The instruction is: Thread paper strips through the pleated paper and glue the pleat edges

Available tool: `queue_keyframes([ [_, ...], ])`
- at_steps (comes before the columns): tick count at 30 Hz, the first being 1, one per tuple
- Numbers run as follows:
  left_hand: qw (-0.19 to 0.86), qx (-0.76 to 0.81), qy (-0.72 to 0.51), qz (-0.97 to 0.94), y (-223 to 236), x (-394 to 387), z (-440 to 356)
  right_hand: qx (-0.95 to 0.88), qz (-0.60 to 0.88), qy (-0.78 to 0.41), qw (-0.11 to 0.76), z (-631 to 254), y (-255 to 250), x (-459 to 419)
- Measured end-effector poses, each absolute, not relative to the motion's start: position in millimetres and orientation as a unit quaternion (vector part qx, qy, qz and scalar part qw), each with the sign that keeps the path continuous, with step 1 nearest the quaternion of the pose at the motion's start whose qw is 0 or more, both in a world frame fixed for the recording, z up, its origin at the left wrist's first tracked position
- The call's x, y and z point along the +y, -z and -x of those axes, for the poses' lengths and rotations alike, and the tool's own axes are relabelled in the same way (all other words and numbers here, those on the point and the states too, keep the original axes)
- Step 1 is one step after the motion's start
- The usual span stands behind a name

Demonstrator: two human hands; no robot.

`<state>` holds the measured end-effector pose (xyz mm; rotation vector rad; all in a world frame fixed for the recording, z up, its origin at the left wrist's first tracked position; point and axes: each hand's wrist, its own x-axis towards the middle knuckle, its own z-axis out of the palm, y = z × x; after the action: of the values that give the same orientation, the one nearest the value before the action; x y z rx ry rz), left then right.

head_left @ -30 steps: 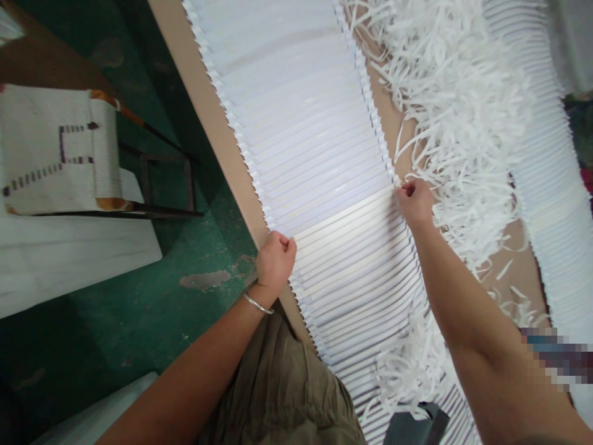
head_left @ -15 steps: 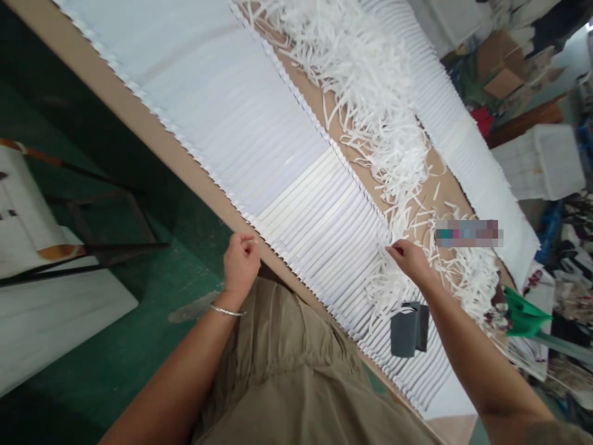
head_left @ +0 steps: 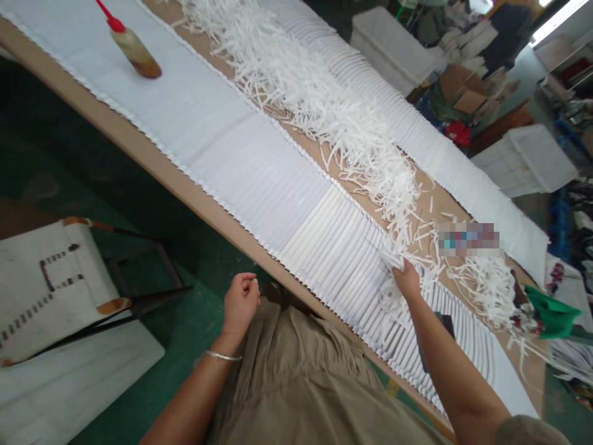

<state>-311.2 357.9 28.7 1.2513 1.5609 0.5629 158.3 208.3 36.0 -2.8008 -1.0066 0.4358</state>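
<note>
My right hand (head_left: 407,281) is closed on a few thin white strips at the inner edge of the long row of overlapping white sheets (head_left: 319,247). The strips at its fingertips look blurred. A loose tangle of white strips (head_left: 393,303) lies on the sheets below it. Off the table's near edge, my left hand (head_left: 241,303) is held with thumb and fingers pinched together; whether anything small is between them I cannot make out. My right forearm partly covers a dark grey block (head_left: 447,324) resting on the sheets.
A large heap of white strips (head_left: 296,93) runs along the brown tabletop (head_left: 451,204). Beyond it lies a second row of sheets (head_left: 445,154). A red-tipped glue bottle (head_left: 136,52) rests at the upper left. A white-covered chair (head_left: 60,278) stands left; white bins (head_left: 532,157) are behind.
My view has swung, bringing the bottle into sight. My right hand has gone from a pinch at the sheets' inner edge to holding strips there. My left hand now hangs further from the table edge.
</note>
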Motion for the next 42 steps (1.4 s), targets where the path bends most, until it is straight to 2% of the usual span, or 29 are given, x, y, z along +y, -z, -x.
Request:
queue_keyframes([
  [6,0.5,0.65,-0.231,-0.524,-44.0,387.6,345.1,-0.39,0.909,-0.12,0.081,-122.2,-43.7,295.3],
  [13,0.508,0.651,-0.253,-0.504,-42.9,396.3,358.4,-0.445,0.877,-0.174,-0.039,-92.2,-67.0,329.4],
  [16,0.507,0.658,-0.255,-0.495,-37.4,392.8,358.7,-0.474,0.868,-0.13,-0.072,-91.2,-87.2,332.1],
  [19,0.508,0.659,-0.258,-0.492,-32.5,390.3,352.1,-0.513,0.854,-0.064,-0.056,-91.8,-97.8,352.3],
  [22,0.513,0.648,-0.269,-0.494,-32.0,392.0,339.6,-0.555,0.829,-0.059,-0.046,-92.8,-88.1,391.7],
  [28,0.53,0.621,-0.275,-0.508,-37.9,401.7,311.9,-0.565,0.805,-0.131,-0.126,-99.4,-42.2,453.1],
  [42,0.567,0.524,-0.212,-0.6,-46.3,422.8,219.7,-0.605,0.777,-0.166,-0.055,-117.9,-11.6,440.5],
])
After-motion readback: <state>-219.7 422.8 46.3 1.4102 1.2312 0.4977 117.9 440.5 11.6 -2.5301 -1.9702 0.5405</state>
